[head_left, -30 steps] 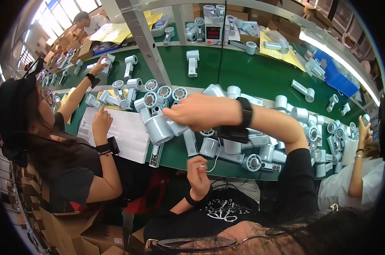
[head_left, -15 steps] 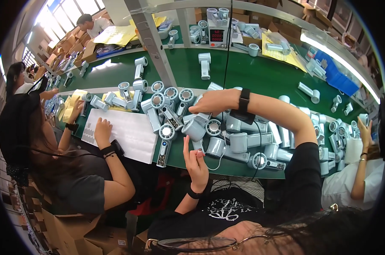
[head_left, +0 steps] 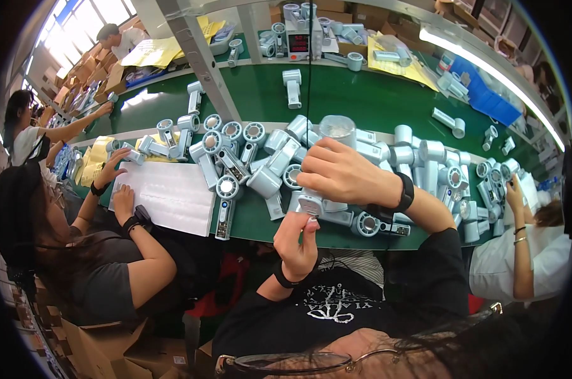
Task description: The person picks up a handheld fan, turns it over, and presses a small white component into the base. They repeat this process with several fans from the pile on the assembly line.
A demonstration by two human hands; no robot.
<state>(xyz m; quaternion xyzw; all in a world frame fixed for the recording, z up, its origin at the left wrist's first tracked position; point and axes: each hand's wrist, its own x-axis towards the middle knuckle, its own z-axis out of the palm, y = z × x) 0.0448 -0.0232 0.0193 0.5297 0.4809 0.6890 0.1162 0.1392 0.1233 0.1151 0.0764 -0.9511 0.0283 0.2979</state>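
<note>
Head view shows our right hand [head_left: 339,172] fingers clasping a pale blue plastic handheld fan [head_left: 312,201] while our left hand [head_left: 297,237] fingertips pinch its base.

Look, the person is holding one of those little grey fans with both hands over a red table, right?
Nearly. The head view shows a green table, not a red one. The rest holds: the right hand grips the pale grey handheld fan from above, the left hand meets its lower end, and more fans lie piled on the table.
</note>
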